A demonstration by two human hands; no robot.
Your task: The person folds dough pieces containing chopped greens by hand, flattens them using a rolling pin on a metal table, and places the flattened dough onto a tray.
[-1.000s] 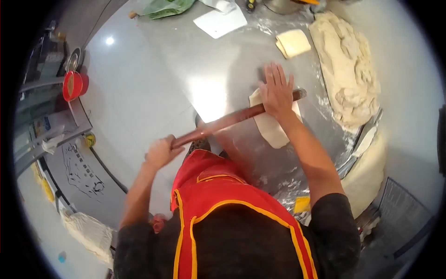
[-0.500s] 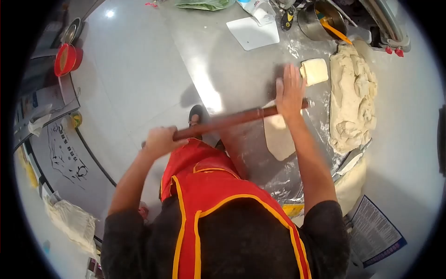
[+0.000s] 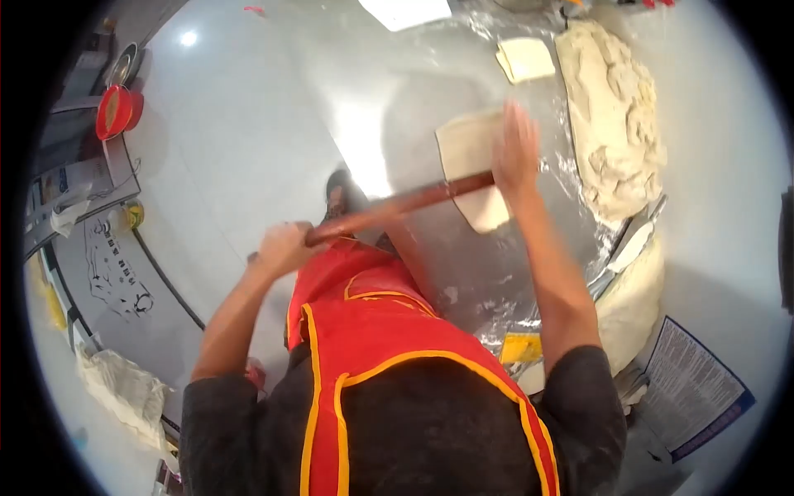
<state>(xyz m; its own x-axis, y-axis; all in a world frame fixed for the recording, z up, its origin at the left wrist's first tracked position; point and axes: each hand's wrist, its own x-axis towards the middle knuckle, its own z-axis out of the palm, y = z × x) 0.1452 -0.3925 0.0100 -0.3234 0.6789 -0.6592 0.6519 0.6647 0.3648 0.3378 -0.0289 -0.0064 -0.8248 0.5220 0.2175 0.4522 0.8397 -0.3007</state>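
Note:
A long reddish-brown rolling pin (image 3: 405,201) slants from lower left to upper right, its right part lying across a flat sheet of pale dough (image 3: 470,147) on the metal table. My left hand (image 3: 285,246) is wrapped round the pin's left end, beyond the table's edge. At the pin's right end is my right hand (image 3: 518,153), palm against it, fingers stretched out and pointing up, somewhat blurred. It hides that end and the dough's right side. A folded square of dough (image 3: 527,60) lies farther back, and a large lumpy dough mass (image 3: 614,120) is on the right.
A white sheet (image 3: 405,10) is at the top. Flour dusts the metal table (image 3: 413,91). Near the right edge lies a blade-like tool (image 3: 633,245), beside more dough (image 3: 633,302). A yellow item (image 3: 520,347) sits near my right arm. A red bowl (image 3: 117,112) stands far left.
The dough sheet now shows more on the far side of the pin, and its outline has shifted up and left. My right hand has turned more edge-on. The camera view has shifted too.

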